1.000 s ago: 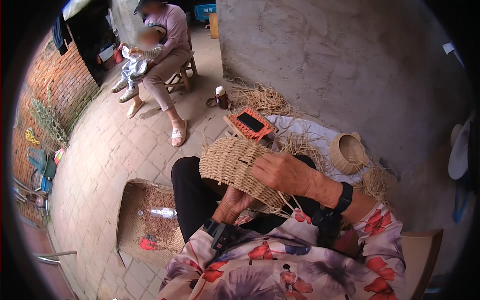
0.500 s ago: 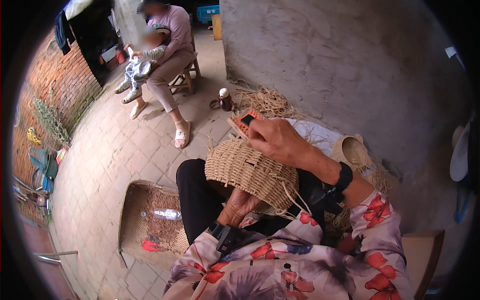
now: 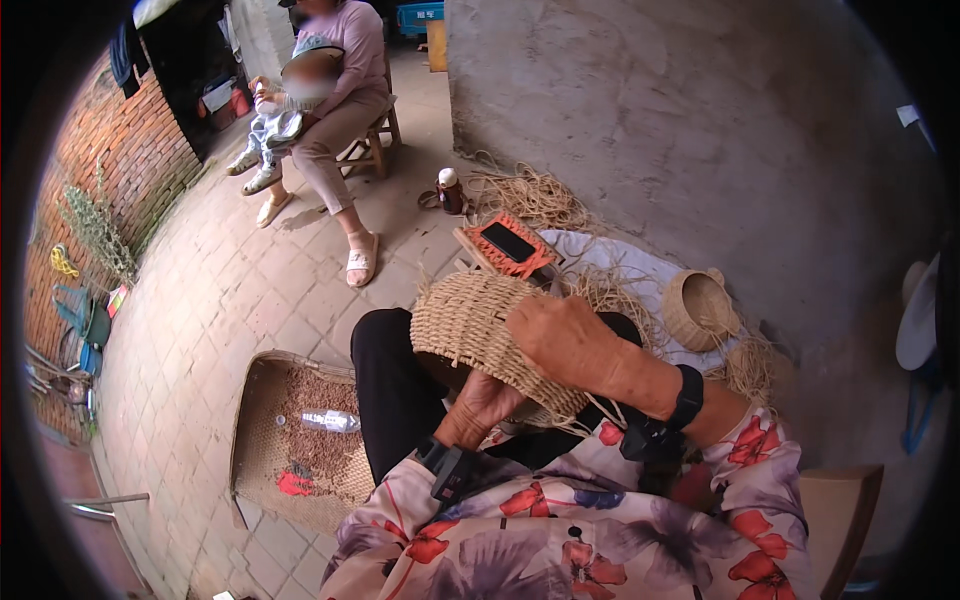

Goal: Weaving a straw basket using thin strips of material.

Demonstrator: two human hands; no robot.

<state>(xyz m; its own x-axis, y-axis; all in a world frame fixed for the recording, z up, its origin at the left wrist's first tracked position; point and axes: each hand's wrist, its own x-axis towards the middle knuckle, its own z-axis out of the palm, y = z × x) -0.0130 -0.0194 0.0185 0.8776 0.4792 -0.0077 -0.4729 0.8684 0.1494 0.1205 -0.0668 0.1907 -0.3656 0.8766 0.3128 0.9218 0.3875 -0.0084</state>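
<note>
A tan basket (image 3: 465, 322) woven from straw-like cord lies tilted over my lap, its opening turned toward me. My left hand (image 3: 484, 402) reaches into that opening, fingers partly hidden under the wall, and holds the basket from inside. Against the outer right side of the weave, my right hand (image 3: 570, 342) is closed with curled fingers. What it pinches is hidden behind the knuckles. Loose cord ends hang from the basket's lower right rim, just below my right hand.
Beyond the basket, a dark phone (image 3: 508, 241) lies on an orange-woven stool (image 3: 537, 266). A second basket (image 3: 697, 310) sits on a white cloth (image 3: 640, 266) near piled cord (image 3: 535, 196). At left is a flat woven tray (image 3: 250, 440) with a plastic bottle (image 3: 331, 420). A seated person (image 3: 352, 110) holds a child.
My right hand has come down from above the basket's far side to its right wall, uncovering the phone. My left hand stays inside the basket.
</note>
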